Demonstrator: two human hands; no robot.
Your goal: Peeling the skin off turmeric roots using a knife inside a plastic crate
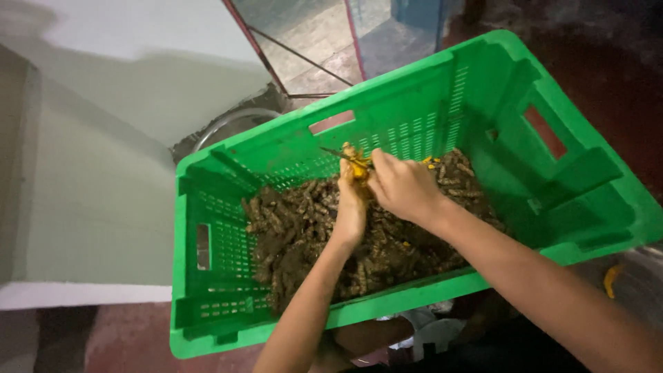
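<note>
From my head view, both my hands are raised over the green plastic crate [290, 148], which sits tilted in front of me and holds a heap of muddy brown turmeric roots [311, 228] piled toward its near side. My left hand [351, 200] has its grip clamped on one root piece [358, 168], its bright yellow-orange flesh exposed, held just above the heap near the crate's far wall. My right hand [402, 185] is closed around a thin blade [336, 153] whose tip pokes out to the left, touching the piece. To do this well, I judge I should keep the piece pinched firmly low down, thumb clear of the edge, and draw the blade in short strokes away from my fingers, letting scraps drop into the crate. A metal basin's rim [228, 124] shows beyond the crate, and a yellow scrap [610, 280] lies on the floor to the right.
</note>
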